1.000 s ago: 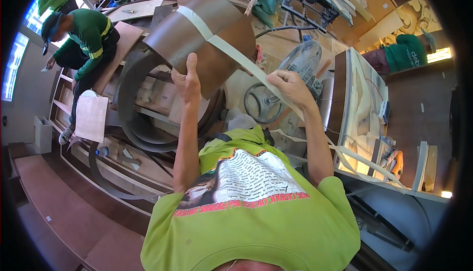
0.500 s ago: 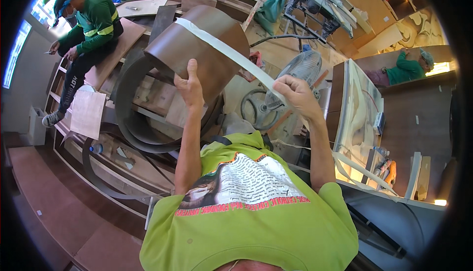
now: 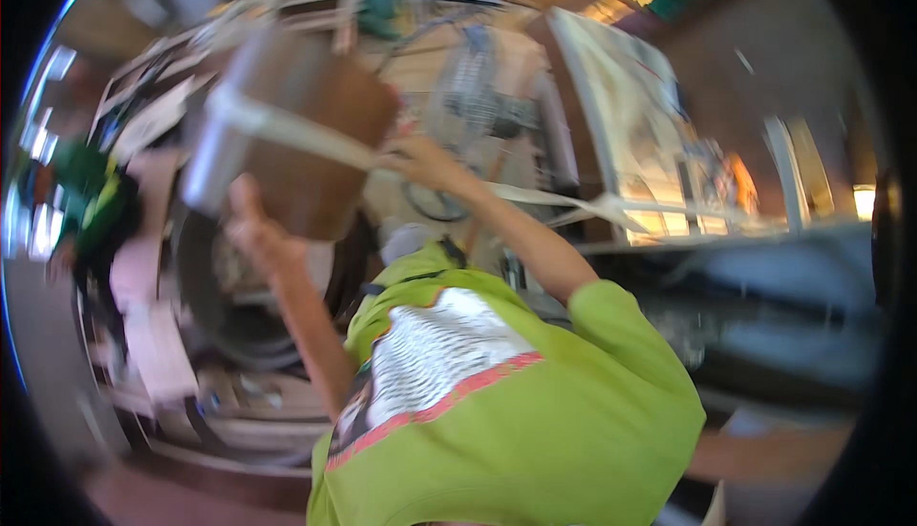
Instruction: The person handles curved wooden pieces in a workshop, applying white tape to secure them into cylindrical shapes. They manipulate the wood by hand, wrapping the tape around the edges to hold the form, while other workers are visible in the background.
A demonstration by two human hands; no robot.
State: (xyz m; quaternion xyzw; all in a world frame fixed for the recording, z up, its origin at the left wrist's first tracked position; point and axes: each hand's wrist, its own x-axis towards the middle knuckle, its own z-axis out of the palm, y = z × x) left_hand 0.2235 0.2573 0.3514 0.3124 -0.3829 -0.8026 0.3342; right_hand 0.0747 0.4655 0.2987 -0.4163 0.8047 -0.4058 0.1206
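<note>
Blurred workshop clutter surrounds one person in green at the left while two raised hands work overhead: left hand (image 3: 256,230) supports one curved brown sheet (image 3: 310,134), right hand (image 3: 420,161) pinches one pale strip (image 3: 296,129) across it.

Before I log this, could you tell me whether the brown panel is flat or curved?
Curved: the brown panel bows round between the left hand and right hand.

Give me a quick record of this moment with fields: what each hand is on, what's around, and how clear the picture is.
left hand: raised, touching the lower edge of the curved brown panel
right hand: gripping the pale strip that crosses the panel
nearby: person in green at far left, large dark ring beneath the panel
clothing: lime-green shirt
image quality: heavily motion-blurred
</note>
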